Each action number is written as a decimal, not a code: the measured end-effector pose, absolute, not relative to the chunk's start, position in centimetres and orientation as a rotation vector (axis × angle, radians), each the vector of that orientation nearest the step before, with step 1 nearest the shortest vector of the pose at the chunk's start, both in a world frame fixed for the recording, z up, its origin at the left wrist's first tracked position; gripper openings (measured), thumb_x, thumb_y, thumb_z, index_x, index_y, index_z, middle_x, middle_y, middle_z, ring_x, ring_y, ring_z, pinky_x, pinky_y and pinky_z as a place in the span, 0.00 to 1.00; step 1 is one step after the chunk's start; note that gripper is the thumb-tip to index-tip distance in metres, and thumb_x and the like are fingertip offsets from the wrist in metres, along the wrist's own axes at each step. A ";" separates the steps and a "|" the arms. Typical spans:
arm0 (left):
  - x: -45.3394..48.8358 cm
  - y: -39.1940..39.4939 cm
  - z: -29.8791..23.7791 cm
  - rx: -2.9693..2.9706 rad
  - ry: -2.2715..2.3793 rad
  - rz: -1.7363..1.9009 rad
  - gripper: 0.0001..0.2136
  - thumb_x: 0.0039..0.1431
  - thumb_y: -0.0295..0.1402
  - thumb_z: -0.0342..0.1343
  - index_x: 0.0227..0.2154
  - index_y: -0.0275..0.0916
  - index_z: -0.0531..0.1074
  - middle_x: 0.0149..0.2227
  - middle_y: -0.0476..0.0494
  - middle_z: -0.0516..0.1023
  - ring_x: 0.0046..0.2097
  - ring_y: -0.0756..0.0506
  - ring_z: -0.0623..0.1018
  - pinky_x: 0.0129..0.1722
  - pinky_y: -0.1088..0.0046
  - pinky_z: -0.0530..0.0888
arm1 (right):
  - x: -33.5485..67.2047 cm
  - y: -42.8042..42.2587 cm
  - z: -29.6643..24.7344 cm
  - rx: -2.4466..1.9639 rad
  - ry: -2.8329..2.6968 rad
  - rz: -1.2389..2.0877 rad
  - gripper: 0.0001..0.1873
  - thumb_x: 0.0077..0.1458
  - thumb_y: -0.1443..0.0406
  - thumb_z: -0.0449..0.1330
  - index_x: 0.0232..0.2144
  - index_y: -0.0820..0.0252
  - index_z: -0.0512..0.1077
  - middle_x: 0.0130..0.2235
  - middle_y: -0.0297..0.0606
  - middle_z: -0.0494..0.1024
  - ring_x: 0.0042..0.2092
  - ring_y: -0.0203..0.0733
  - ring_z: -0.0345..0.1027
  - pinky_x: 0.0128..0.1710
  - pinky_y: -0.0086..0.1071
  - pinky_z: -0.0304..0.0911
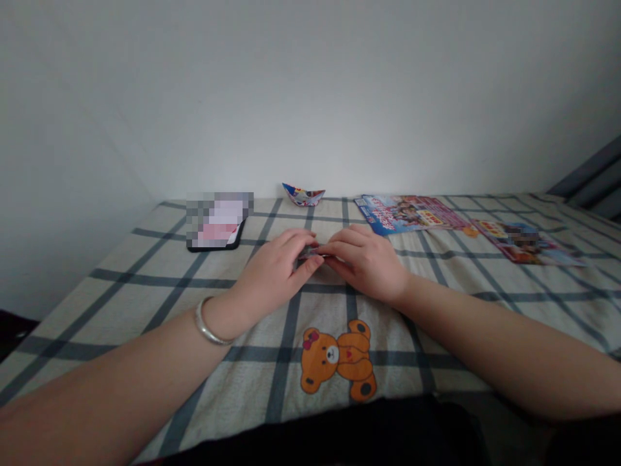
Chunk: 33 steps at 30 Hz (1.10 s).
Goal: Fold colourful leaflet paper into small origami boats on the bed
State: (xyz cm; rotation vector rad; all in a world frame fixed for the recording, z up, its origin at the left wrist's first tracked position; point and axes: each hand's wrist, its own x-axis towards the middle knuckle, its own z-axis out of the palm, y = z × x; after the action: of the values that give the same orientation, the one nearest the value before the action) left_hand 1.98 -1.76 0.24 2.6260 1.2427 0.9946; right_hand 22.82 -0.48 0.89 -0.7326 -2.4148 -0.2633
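My left hand (pixel 277 268) and my right hand (pixel 366 262) meet at the middle of a checked bedsheet (pixel 145 285). Both press their fingers down on a small folded piece of printed paper (pixel 314 254), of which only a sliver shows between the fingertips. A silver bangle (pixel 208 327) sits on my left wrist. Behind the hands, near the wall, stands a finished paper boat (pixel 303 195) folded from colourful paper.
A phone in a black case (pixel 217 223) lies at the back left. Two colourful printed leaflets, one (pixel 412 213) behind my right hand and one (pixel 528 243) further right, lie flat. A bear print (pixel 339 358) marks the sheet near me. White walls close the back and left.
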 end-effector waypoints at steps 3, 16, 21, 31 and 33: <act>2.1 -1.9 0.4 2.672 1.087 1.148 0.09 0.65 0.36 0.51 0.44 0.39 0.67 0.52 0.39 0.70 0.56 0.42 0.70 0.56 0.57 0.69 | 22.7 -0.5 0.9 -0.740 -2.411 -0.244 0.13 0.64 0.63 0.53 0.41 0.59 0.76 0.40 0.41 0.79 0.41 0.43 0.67 0.39 0.35 0.62; 2.1 -2.0 0.5 2.667 0.992 1.226 0.02 0.61 0.27 0.55 0.33 0.39 0.69 0.43 0.45 0.74 0.48 0.46 0.74 0.48 0.63 0.73 | 22.8 -0.3 0.8 -0.766 -2.397 -0.063 0.12 0.63 0.62 0.54 0.35 0.60 0.77 0.38 0.41 0.78 0.41 0.40 0.70 0.40 0.33 0.63; 2.0 -2.0 0.5 2.642 0.973 1.239 0.02 0.61 0.28 0.56 0.32 0.39 0.69 0.40 0.46 0.75 0.45 0.47 0.75 0.47 0.64 0.74 | 23.0 0.0 0.7 -0.702 -2.373 -0.002 0.10 0.62 0.63 0.56 0.36 0.59 0.77 0.38 0.40 0.79 0.41 0.40 0.70 0.42 0.34 0.64; 1.9 -1.8 0.8 2.503 1.028 1.251 0.04 0.58 0.24 0.53 0.30 0.39 0.66 0.39 0.46 0.74 0.43 0.48 0.75 0.44 0.67 0.74 | 23.4 0.8 0.3 -0.685 -2.250 0.058 0.08 0.59 0.63 0.60 0.37 0.59 0.78 0.37 0.39 0.81 0.41 0.40 0.72 0.43 0.34 0.66; 1.8 -1.7 0.6 2.452 1.059 1.216 0.03 0.58 0.25 0.51 0.31 0.39 0.65 0.41 0.45 0.74 0.45 0.47 0.75 0.44 0.66 0.75 | 23.5 0.9 0.2 -0.683 -2.246 0.067 0.08 0.59 0.63 0.60 0.36 0.59 0.78 0.37 0.38 0.81 0.41 0.40 0.72 0.43 0.34 0.67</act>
State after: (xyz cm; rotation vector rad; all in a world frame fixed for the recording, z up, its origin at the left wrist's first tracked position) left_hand 1.80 -1.66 0.56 2.4524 1.0588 1.2159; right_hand 23.46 0.87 0.23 -0.6828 -2.2460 0.0675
